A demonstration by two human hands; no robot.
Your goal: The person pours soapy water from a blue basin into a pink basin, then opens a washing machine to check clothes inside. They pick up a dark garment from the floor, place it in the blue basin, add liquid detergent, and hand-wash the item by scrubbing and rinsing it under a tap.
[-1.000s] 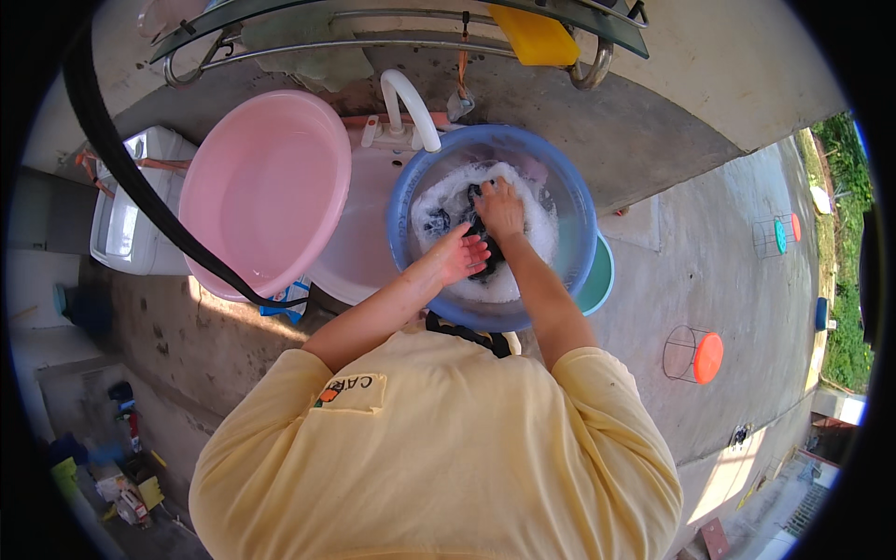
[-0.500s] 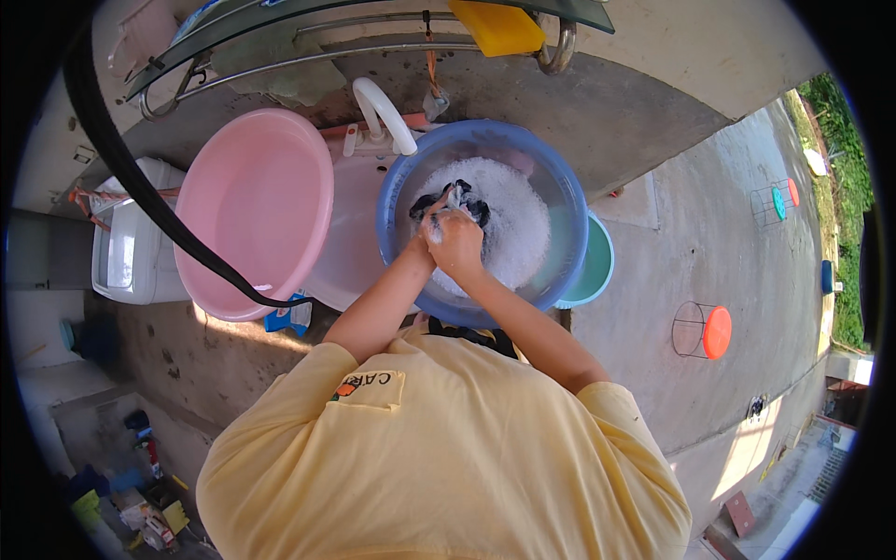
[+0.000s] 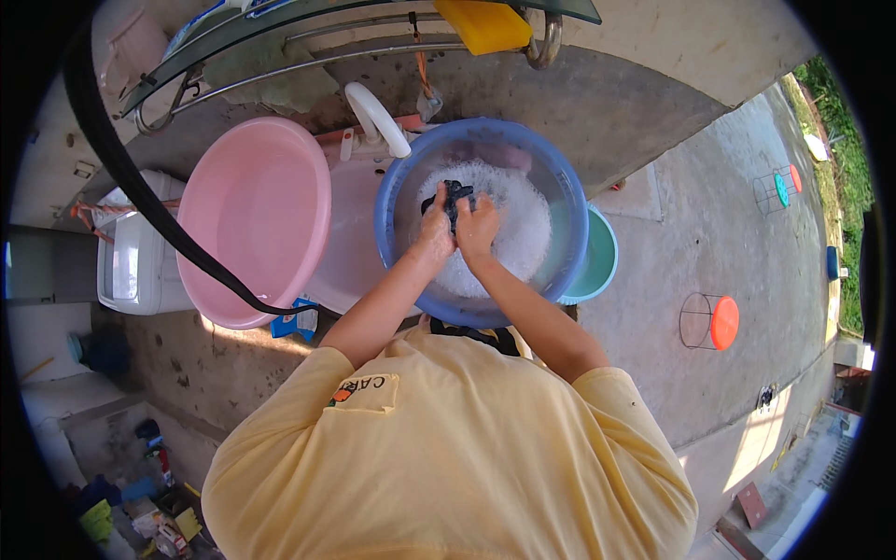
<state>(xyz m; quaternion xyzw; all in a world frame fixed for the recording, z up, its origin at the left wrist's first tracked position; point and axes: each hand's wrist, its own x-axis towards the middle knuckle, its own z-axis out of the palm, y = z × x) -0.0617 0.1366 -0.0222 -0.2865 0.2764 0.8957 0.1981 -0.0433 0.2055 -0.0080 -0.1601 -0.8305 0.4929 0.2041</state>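
Both my hands are over a blue basin point(image 3: 390, 224) of sudsy water. Between them is a bunched dark wet cloth point(image 3: 455, 198); what garment it is I cannot make out. My left hand point(image 3: 436, 224) grips its left side, thumb toward the middle. My right hand point(image 3: 478, 224) closes on its right side, fingers curled over the edge. White foam point(image 3: 523, 229) spreads around and to the right of the hands.
A large pink basin point(image 3: 252, 215) stands to the left, beside a white faucet point(image 3: 378, 121) on a pale sink point(image 3: 350, 210). Under the blue basin's right side a turquoise basin point(image 3: 602, 257) shows. A glass shelf with a metal rail point(image 3: 327, 61) runs above; red-topped stools point(image 3: 724, 323) stand right.
My hands were pressed together with the right over the left; now they are side by side, apart, with the dark cloth stretched between them.
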